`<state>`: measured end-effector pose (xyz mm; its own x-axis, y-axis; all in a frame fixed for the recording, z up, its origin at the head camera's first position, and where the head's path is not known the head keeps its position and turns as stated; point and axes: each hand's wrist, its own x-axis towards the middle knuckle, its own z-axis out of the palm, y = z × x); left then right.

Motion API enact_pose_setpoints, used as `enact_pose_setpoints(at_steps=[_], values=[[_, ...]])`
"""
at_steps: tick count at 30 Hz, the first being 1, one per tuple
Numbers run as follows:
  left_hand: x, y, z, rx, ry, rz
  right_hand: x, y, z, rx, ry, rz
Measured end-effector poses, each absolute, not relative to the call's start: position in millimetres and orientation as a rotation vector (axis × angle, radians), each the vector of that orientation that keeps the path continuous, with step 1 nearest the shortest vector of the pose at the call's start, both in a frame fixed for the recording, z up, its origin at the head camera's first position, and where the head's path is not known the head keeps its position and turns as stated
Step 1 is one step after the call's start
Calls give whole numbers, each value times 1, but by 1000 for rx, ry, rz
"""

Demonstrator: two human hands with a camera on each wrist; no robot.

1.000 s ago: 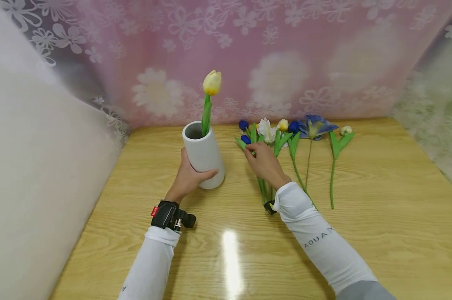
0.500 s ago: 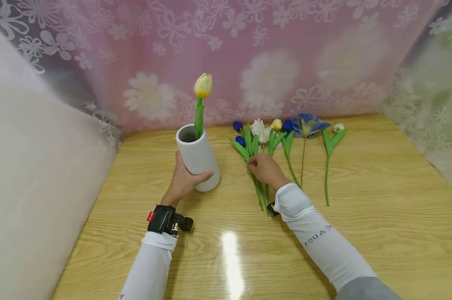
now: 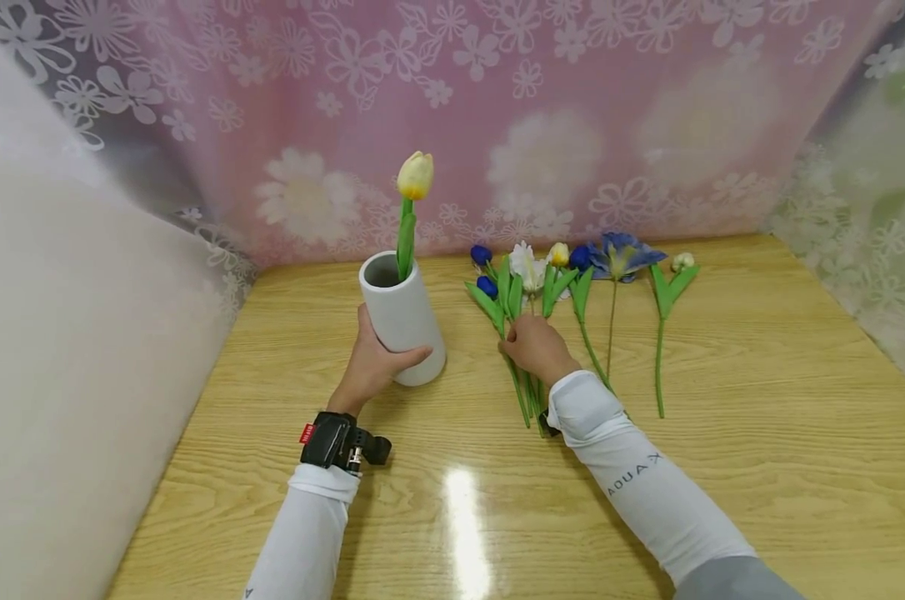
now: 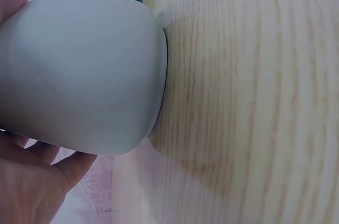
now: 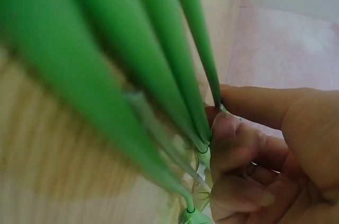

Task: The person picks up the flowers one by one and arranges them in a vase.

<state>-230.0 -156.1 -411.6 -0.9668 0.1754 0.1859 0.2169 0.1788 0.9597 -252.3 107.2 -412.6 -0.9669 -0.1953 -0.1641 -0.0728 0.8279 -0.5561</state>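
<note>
My left hand (image 3: 372, 362) grips the lower part of a white vase (image 3: 407, 329), thumb on the near side. In the left wrist view, the vase (image 4: 90, 70) stands tilted, its base edge at the wood. A pale yellow tulip (image 3: 416, 177) rises from its mouth. My right hand (image 3: 538, 346) is over the stems of the left flower group and pinches a green stem between thumb and forefinger, as the right wrist view shows. That stem seems to belong to a blue tulip (image 3: 487, 287); its head is out of the right wrist view. Other green stems (image 5: 159, 38) pass beside the fingers.
To the right lie a white flower (image 3: 527, 267), a yellow-white tulip (image 3: 559, 254), another blue tulip (image 3: 580, 257), a large blue flower (image 3: 623, 255) and a small cream flower (image 3: 682, 262). A pink floral curtain (image 3: 437, 108) hangs behind the wooden table (image 3: 407, 517).
My right hand has moved from the leaves toward me, down along the stems, and now pinches one. The left hand keeps its grip on the vase; the head view has shifted slightly.
</note>
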Motion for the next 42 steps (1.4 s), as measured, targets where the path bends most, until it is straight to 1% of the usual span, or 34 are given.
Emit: enact_pose_setpoints(at_steps=[7,12,24,42], values=[[-216,-151,-387,-410,-2409,-1997,-251,110,-411,-242,2789,-922],[-215,-151,-387,-392,-2418,-1993,-253,114,-413,-272,2712,-1088],[-215,-151,-384,-413,-2402,-2000,-248,112,-393,-199,2514,-1469],[-214,-153,-386,-423,-2416,-1988,-243,104,-365,-181,2704,-1674]])
